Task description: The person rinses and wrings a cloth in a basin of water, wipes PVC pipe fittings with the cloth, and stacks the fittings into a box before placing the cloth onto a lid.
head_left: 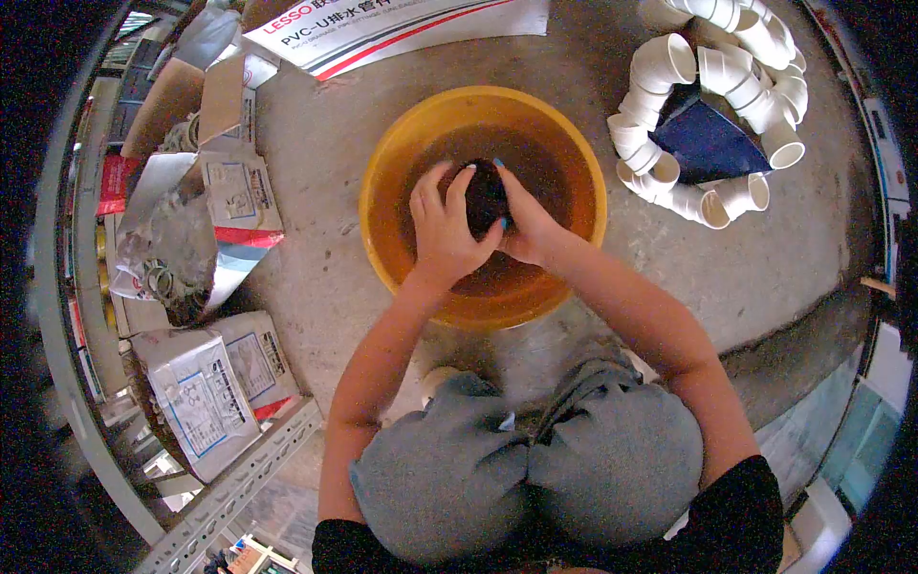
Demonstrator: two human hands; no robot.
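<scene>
A round yellow basin (380, 258) stands on the concrete floor, with what looks like brownish water inside. Over its middle, a dark, roundish object (486, 201) is held between both hands. My left hand (448, 222) has its fingers curved around the object's left side. From the right, my right hand (526, 218) grips the same object, thumb and fingers against its edge. What the object is cannot be made out, and its underside is hidden.
White pipe elbows (658, 62) lie in a ring around a dark blue sheet (712, 143) at the upper right. Open cartons (239, 196) and a wrapped box (206, 402) line the left. A printed carton (411, 36) lies beyond the basin.
</scene>
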